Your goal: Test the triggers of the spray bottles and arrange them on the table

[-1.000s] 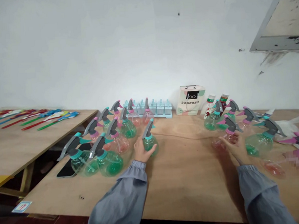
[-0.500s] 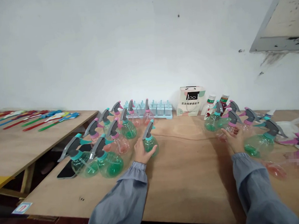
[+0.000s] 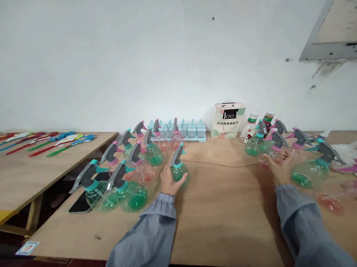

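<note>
The left hand has fingers and thumb around a green bottle, back from the table's front edge. The right hand curves by a pink bottle, also far back; I cannot tell if its fingers squeeze. A bag stands by the back edge.

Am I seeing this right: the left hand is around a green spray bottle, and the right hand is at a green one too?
Not quite: the bottle at the right hand is pink, as the head view shows. The left hand is indeed around a green spray bottle.
</note>
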`<action>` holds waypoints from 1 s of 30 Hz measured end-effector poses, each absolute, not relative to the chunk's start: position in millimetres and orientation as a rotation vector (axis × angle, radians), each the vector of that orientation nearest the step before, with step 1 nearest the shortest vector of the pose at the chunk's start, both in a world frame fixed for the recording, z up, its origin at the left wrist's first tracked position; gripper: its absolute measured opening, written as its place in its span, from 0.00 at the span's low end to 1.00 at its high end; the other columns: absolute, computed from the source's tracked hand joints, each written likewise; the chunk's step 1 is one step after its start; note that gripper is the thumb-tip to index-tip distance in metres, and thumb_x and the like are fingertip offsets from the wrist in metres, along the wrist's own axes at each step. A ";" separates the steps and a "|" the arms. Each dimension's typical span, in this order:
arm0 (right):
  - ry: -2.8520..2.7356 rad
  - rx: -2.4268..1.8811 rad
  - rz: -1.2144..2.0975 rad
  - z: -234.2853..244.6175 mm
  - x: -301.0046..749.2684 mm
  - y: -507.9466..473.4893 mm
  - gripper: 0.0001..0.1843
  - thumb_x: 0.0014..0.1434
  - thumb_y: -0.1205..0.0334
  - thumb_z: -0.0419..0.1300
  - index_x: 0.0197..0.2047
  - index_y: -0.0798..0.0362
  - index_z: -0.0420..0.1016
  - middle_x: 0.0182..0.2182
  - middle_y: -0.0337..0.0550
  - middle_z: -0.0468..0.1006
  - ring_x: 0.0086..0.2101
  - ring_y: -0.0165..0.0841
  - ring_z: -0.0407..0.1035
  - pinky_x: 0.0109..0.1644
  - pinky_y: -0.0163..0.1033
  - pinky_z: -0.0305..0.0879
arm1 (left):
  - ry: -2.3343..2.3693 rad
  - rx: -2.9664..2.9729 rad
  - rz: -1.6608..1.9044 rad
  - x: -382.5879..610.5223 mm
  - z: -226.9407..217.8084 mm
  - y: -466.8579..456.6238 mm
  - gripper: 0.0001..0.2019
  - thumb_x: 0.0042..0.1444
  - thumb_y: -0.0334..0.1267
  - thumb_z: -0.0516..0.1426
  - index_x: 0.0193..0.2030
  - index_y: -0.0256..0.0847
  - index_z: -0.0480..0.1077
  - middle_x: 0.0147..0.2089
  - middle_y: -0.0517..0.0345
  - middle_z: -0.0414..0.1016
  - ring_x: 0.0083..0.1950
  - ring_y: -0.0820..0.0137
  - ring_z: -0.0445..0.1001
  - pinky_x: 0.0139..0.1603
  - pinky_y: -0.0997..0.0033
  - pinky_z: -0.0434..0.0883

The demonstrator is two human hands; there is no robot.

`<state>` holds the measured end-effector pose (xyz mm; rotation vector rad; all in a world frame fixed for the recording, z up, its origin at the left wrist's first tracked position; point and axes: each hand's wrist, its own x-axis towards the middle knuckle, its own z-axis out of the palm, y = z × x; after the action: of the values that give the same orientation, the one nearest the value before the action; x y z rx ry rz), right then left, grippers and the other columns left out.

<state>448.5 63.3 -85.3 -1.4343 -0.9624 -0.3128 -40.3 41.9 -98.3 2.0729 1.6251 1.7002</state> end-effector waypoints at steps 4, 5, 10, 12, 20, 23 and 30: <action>-0.855 -1.246 -0.482 -72.0 410.2 38.4 0.32 0.56 0.39 0.66 0.53 0.51 0.61 0.47 0.59 0.65 0.47 0.52 0.67 0.51 0.64 0.65 | 1.562 2.063 1.732 -35.1 -100.4 39.6 0.32 0.53 0.50 0.66 0.60 0.40 0.64 0.51 0.44 0.74 0.57 0.50 0.76 0.60 0.45 0.73; -0.919 -1.191 -0.466 -68.7 394.3 31.6 0.27 0.60 0.41 0.62 0.52 0.51 0.62 0.45 0.56 0.66 0.45 0.50 0.68 0.51 0.63 0.66 | 1.544 2.070 1.735 -30.9 -101.0 37.8 0.32 0.54 0.50 0.65 0.61 0.40 0.64 0.52 0.43 0.73 0.57 0.50 0.75 0.60 0.44 0.72; -1.582 -1.140 -0.086 -58.2 285.3 6.6 0.26 0.61 0.44 0.64 0.56 0.51 0.68 0.49 0.52 0.75 0.50 0.47 0.72 0.59 0.60 0.69 | 1.451 2.110 1.716 10.2 -105.5 16.7 0.27 0.62 0.45 0.58 0.66 0.43 0.60 0.55 0.44 0.71 0.58 0.53 0.74 0.61 0.43 0.72; -1.735 -1.103 0.169 -54.7 241.8 3.1 0.40 0.58 0.41 0.66 0.66 0.51 0.60 0.60 0.58 0.70 0.60 0.49 0.67 0.65 0.60 0.65 | 1.454 2.103 1.711 30.1 -109.8 4.2 0.29 0.61 0.43 0.59 0.68 0.45 0.58 0.57 0.43 0.70 0.59 0.51 0.73 0.61 0.41 0.73; -1.641 -0.983 0.591 -37.5 188.8 16.5 0.25 0.63 0.53 0.59 0.62 0.47 0.64 0.57 0.51 0.76 0.57 0.41 0.72 0.64 0.51 0.69 | 1.119 1.900 1.830 56.9 -105.0 10.6 0.19 0.60 0.45 0.58 0.57 0.51 0.68 0.52 0.49 0.74 0.55 0.54 0.77 0.57 0.45 0.77; -1.626 -0.954 0.616 -36.3 198.0 20.1 0.23 0.60 0.59 0.58 0.60 0.47 0.67 0.54 0.50 0.77 0.53 0.39 0.74 0.62 0.50 0.71 | 1.357 1.507 2.001 42.5 -72.2 64.1 0.12 0.60 0.42 0.56 0.50 0.46 0.67 0.48 0.49 0.72 0.52 0.58 0.76 0.56 0.49 0.76; -1.714 -0.861 0.727 -21.2 209.3 20.5 0.32 0.54 0.65 0.59 0.63 0.46 0.71 0.54 0.46 0.80 0.57 0.40 0.72 0.70 0.52 0.62 | 1.887 1.418 1.699 2.3 1.3 199.1 0.29 0.53 0.33 0.64 0.60 0.34 0.59 0.66 0.31 0.63 0.72 0.48 0.61 0.73 0.46 0.57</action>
<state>209.3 20.5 -21.2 -0.8612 -1.7139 0.7271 2.3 199.1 1.3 1.4185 1.8874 1.6994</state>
